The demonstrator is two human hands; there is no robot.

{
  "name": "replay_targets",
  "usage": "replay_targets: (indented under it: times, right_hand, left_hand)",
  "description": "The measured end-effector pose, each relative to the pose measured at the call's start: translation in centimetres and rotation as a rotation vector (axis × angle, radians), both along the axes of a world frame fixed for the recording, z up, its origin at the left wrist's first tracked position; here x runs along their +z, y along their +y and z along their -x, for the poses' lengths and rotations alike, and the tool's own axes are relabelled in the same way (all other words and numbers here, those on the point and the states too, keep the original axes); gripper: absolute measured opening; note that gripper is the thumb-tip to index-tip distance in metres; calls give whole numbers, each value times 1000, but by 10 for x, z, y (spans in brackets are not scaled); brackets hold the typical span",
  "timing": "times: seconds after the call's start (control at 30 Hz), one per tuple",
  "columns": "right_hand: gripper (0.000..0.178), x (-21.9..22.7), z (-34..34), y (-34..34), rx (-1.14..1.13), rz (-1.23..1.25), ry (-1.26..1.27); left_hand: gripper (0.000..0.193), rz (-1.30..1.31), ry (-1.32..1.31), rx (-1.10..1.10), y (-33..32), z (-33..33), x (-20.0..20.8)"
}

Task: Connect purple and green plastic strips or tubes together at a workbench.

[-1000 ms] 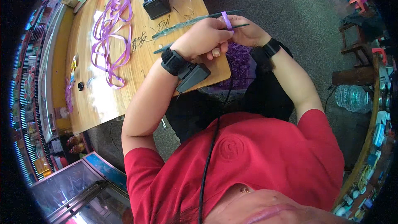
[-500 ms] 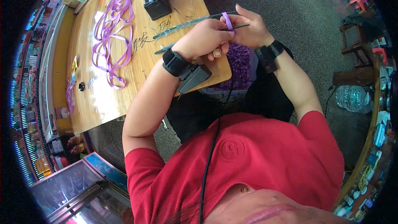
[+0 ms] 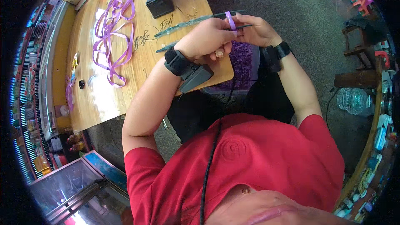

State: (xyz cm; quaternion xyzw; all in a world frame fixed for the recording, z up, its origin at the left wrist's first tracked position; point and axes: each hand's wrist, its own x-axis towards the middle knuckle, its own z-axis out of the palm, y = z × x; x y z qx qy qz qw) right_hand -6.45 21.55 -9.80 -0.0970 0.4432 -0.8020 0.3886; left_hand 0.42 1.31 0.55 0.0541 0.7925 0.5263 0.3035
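Note:
Over the table's right corner, my left hand [image 3: 206, 39] pinches the lower end of a narrow purple ribbon [image 3: 230, 19] between thumb and fingers. The ribbon bends round a thin dark green stick [image 3: 246, 26], whose middle is hidden behind my left hand. From the right, my right hand [image 3: 262, 32] meets it, its thumb tip against the ribbon's upper part and its other fingers bent behind, partly hidden. Just beyond my left hand, a long green stick in clear wrapping [image 3: 183, 26] reaches past the table edge. Another green stick end [image 3: 164, 48] shows beside my left wrist.
A long tangle of purple ribbon [image 3: 104, 37] lies on the wooden table [image 3: 83, 104]. A black tape dispenser [image 3: 159, 0] stands at its far edge. Below the table corner is a clear tub of purple shreds [image 3: 243, 64]. A small black piece [image 3: 81, 84] lies at left.
My right thumb has come down from a raised position to the ribbon, and the fingers have drawn in. My left hand keeps its pinch, almost unmoved.

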Motion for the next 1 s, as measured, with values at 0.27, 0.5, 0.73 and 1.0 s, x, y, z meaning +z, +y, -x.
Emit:
replay_targets:
  times: [0.27,0.5,0.73,1.0]
  right_hand:
    - [24,17,5,7,-46,-108,88]
    - [27,-2,6,58,-192,-376,263]
    - [42,-37,6,37,-212,-665,199]
    - [56,-48,-12,55,-132,-620,159]
  left_hand:
    - [28,-122,-18,32,-2,2,-1]
    - [54,-323,58,77,-14,7,3]
    - [50,-208,157,108,-23,2,13]
    - [37,708,928,187,-164,15,7]
